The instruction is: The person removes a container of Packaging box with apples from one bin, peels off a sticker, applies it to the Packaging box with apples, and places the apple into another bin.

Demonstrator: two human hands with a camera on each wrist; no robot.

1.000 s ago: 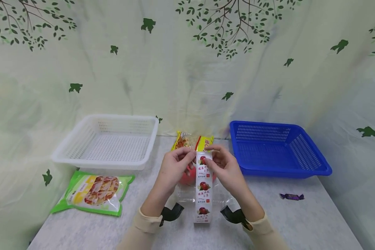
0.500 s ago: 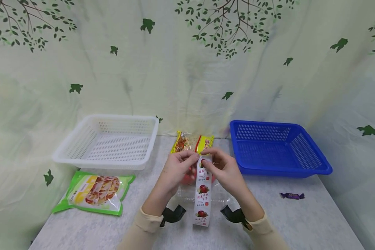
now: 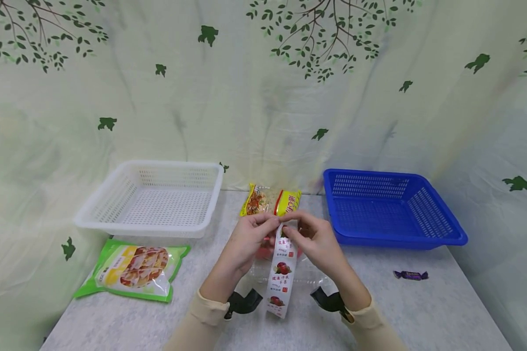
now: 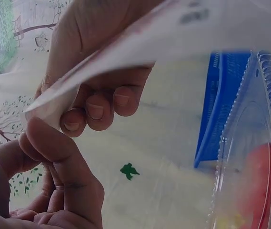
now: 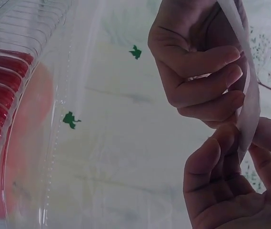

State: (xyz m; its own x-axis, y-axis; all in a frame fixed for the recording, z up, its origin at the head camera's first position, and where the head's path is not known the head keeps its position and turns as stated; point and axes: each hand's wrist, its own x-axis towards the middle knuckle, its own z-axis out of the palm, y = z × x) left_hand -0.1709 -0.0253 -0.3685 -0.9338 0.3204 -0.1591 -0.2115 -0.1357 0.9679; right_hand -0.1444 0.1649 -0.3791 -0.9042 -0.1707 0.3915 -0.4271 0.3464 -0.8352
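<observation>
Both hands meet over the middle of the table. My left hand [image 3: 250,236] and right hand [image 3: 314,239] pinch the top end of a long white label strip [image 3: 282,273] printed with red apples. The strip hangs toward me, its lower end slanting slightly left. Beneath it lies a clear plastic clamshell box [image 3: 309,278] with something red inside. In the left wrist view the strip [image 4: 173,38] crosses above the box [image 4: 254,143]. In the right wrist view the strip [image 5: 249,95] runs between the fingers of both hands, with the box [image 5: 21,95] at the left.
A white basket [image 3: 153,197] stands at the back left and a blue basket [image 3: 391,209] at the back right. A green snack bag [image 3: 131,268] lies front left. A yellow packet [image 3: 270,201] sits behind the hands. A purple candy [image 3: 410,275] lies at the right.
The strip's top end has been drawn down a little between the fingers. Its lower end has swung slightly left and toward me. Both hands kept their pinch.
</observation>
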